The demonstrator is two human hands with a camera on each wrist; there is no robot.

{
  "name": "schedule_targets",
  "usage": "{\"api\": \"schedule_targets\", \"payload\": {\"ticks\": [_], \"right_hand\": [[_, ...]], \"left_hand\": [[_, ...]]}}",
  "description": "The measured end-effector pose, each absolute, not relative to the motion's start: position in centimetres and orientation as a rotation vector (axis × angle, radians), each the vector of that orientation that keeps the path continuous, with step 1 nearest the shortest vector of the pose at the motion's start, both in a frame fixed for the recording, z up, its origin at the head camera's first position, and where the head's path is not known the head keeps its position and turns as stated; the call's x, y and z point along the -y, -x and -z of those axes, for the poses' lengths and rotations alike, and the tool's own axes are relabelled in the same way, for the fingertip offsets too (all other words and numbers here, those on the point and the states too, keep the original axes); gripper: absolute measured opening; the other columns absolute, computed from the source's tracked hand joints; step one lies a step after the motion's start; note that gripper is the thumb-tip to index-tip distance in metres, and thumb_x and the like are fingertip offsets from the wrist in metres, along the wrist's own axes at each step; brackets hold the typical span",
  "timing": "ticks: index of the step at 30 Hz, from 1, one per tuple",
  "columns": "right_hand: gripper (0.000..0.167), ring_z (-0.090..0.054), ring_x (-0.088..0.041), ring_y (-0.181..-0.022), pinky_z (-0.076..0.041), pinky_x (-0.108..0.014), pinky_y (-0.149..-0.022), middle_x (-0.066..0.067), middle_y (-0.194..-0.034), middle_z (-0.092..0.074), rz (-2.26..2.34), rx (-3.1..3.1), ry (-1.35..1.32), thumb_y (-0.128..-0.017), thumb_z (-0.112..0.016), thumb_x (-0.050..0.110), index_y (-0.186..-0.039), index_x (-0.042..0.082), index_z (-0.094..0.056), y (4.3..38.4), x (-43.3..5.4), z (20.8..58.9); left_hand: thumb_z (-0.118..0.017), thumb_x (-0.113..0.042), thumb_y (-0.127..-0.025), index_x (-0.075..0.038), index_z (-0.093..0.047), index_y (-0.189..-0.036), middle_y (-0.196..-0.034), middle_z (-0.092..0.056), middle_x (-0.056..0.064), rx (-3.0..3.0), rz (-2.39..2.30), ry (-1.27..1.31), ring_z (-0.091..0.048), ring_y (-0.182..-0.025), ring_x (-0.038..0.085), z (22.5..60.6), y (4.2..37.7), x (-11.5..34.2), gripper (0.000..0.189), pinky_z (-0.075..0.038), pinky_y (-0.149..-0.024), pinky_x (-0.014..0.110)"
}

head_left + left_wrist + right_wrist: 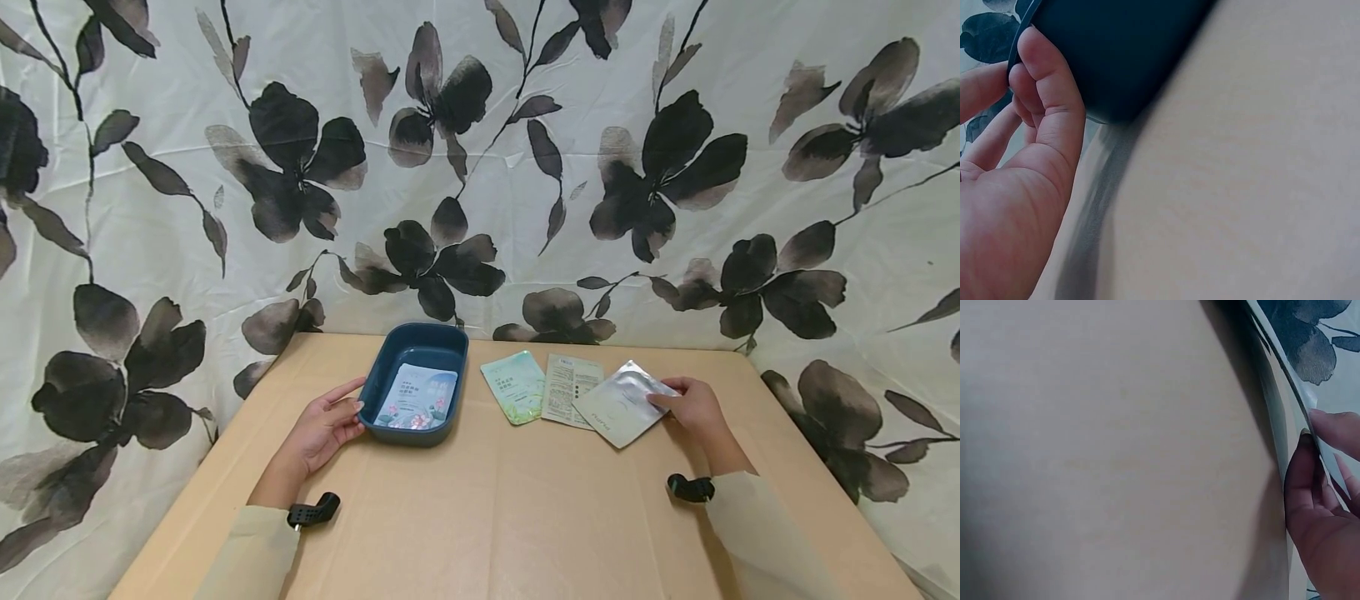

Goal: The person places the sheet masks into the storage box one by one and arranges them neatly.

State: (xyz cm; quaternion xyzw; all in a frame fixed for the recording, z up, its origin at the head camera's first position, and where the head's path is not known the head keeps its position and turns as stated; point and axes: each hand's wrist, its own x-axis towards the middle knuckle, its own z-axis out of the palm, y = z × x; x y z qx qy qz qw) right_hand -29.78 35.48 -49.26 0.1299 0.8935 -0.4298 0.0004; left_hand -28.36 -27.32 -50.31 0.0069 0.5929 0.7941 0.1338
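Observation:
My left hand [324, 429] is at the left side of a dark blue plastic basin [461, 367], its thumb and fingers pinching the rim. In the left wrist view the basin's wall [1122, 56] fills the top. Inside the basin lies a light blue sachet [418, 396] with pink flowers. A silver foil sachet [622, 408] is pinched at its right corner between the thumb and fingers of my right hand [697, 412]. Seen edge-on in the right wrist view, the silver sachet [1294, 387] is tilted up off the table.
Left of the silver sachet lie a green sachet [516, 387] and a beige printed sachet [572, 390], the latter partly covered by the silver one. All rest on a light wooden table [480, 517]. A white floral cloth [525, 208] hangs behind it.

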Motion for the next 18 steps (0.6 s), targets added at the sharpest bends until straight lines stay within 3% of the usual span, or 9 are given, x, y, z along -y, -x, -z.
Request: {"api": "schedule_targets", "payload": {"ticks": [7,14,18], "right_hand": [[0.054,-0.06,-0.02,-0.083,-0.055,-0.026,-0.064,-0.027,-0.12,-0.06,1.41,-2.793,-0.415,-0.094,-0.075,0.02,-0.133,-0.01,-0.055,29.17,-34.85,48.75],[0.054,-0.061,-0.031,-0.106,-0.055,-0.016,-0.07,-0.03,-0.133,-0.057,1.409,-2.825,-0.43,-0.096,-0.073,0.024,-0.136,-0.008,-0.055,29.01,-34.61,49.24],[0.056,-0.065,-0.027,-0.103,-0.059,-0.02,-0.073,-0.03,-0.135,-0.057,1.49,-2.798,-0.422,-0.097,-0.072,0.023,-0.14,-0.007,-0.053,28.9,-34.64,49.56]], "left_hand": [[-0.062,-0.008,-0.102,-0.006,-0.03,-0.161,-0.093,-0.065,-0.001,-1.723,-2.303,-0.023,-0.063,-0.074,0.01,50.33,28.42,27.38,0.067,-0.059,-0.073,0.025],[-0.061,-0.008,-0.102,-0.006,-0.029,-0.161,-0.094,-0.064,-0.001,-1.726,-2.3,-0.024,-0.062,-0.075,0.01,50.21,28.33,27.33,0.067,-0.059,-0.074,0.025],[-0.062,-0.008,-0.102,-0.005,-0.029,-0.161,-0.093,-0.063,-0.002,-1.725,-2.302,-0.014,-0.061,-0.074,0.01,50.18,28.28,27.32,0.068,-0.059,-0.073,0.025]]}}
